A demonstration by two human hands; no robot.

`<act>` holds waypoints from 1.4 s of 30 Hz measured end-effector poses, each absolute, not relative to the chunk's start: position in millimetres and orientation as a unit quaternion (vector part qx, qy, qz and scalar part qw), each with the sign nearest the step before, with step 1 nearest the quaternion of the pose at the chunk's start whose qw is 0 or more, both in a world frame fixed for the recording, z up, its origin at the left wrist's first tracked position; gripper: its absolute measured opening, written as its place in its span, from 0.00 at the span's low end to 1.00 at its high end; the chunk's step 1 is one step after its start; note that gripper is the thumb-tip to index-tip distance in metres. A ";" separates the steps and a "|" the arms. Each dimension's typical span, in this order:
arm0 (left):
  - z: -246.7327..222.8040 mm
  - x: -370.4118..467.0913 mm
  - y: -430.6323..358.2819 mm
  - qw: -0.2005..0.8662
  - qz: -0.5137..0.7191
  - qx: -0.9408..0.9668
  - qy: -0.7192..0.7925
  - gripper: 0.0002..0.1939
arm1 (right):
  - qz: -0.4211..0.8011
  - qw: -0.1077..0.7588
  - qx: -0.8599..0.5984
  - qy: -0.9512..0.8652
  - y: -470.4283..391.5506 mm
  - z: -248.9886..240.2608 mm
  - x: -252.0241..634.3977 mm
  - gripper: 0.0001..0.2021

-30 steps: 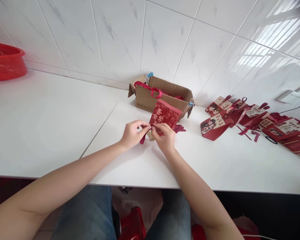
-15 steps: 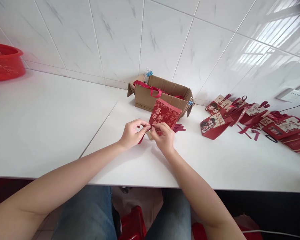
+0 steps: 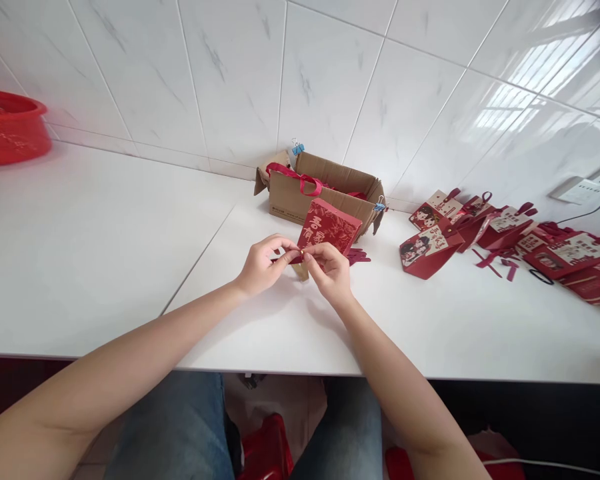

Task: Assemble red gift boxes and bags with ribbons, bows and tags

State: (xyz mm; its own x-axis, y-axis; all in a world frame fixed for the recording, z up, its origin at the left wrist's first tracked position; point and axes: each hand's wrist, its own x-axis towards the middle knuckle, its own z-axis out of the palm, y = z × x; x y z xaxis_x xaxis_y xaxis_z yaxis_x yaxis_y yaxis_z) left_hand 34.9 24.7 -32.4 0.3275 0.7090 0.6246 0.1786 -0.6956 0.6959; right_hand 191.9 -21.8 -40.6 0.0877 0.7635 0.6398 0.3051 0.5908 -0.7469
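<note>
Over the white table (image 3: 260, 327) my left hand (image 3: 264, 265) and my right hand (image 3: 331, 272) meet, fingertips almost touching. Between them is a short dark red ribbon (image 3: 296, 260), pinched by both hands, with a tiny gold-coloured piece on it that is too small to name. Just beyond the fingers stands a red box (image 3: 331, 227) with pale characters, its lower part hidden by my right hand. Several dark red ribbons (image 3: 360, 256) lie to its right. A small beige piece (image 3: 301, 271) shows below my fingertips.
Behind the red box stands a cardboard box (image 3: 293, 202) holding red ribbons, with blue binder clips on its edges. Several red gift boxes (image 3: 433, 250) and loose ribbon pieces (image 3: 500, 265) are at the right. A red basket (image 3: 15, 137) sits at the far left.
The ribbon's loose end no longer hangs below my left hand; it now lies across between my fingertips, and a gold-coloured piece shows. My right fingers have shifted slightly.
</note>
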 end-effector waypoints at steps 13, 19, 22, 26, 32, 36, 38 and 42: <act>-27.5 30.4 26.0 0.287 0.466 0.804 0.233 0.06 | 0.312 0.588 -0.360 -0.653 -17.4 -38.6 203.1 0.08; -25.6 30.1 21.9 0.289 0.466 0.809 0.214 0.05 | 0.326 0.589 -0.364 -0.643 -20.7 -34.8 199.6 0.10; -25.2 30.1 20.5 0.286 0.467 0.809 0.215 0.04 | 0.329 0.593 -0.357 -0.642 -21.8 -34.6 197.8 0.10; -24.5 30.1 19.6 0.282 0.458 0.812 0.225 0.04 | 0.336 0.596 -0.352 -0.638 -21.5 -37.6 196.6 0.09; -24.3 31.4 18.0 0.297 0.452 0.803 0.250 0.06 | 0.346 0.594 -0.372 -0.624 -20.2 -37.8 197.2 0.11; -21.1 29.0 21.4 0.466 0.397 0.751 0.249 0.10 | 0.422 0.576 -0.364 -0.597 -20.2 -34.6 201.2 0.12; -19.2 26.2 24.9 0.561 0.358 0.713 0.220 0.12 | 0.465 0.570 -0.343 -0.583 -19.9 -34.2 203.4 0.12; -17.6 22.0 29.4 0.607 0.357 0.685 0.188 0.11 | 0.514 0.565 -0.293 -0.574 -17.9 -36.1 205.5 0.08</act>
State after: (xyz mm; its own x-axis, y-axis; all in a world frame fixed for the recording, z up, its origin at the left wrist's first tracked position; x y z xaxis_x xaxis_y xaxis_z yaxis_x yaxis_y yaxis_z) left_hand 22.0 29.4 -17.6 0.6740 0.6913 0.2604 -0.1754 -0.1926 0.9655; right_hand 205.5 -17.9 -36.1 -0.1887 0.9185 0.3475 -0.2445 0.2987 -0.9225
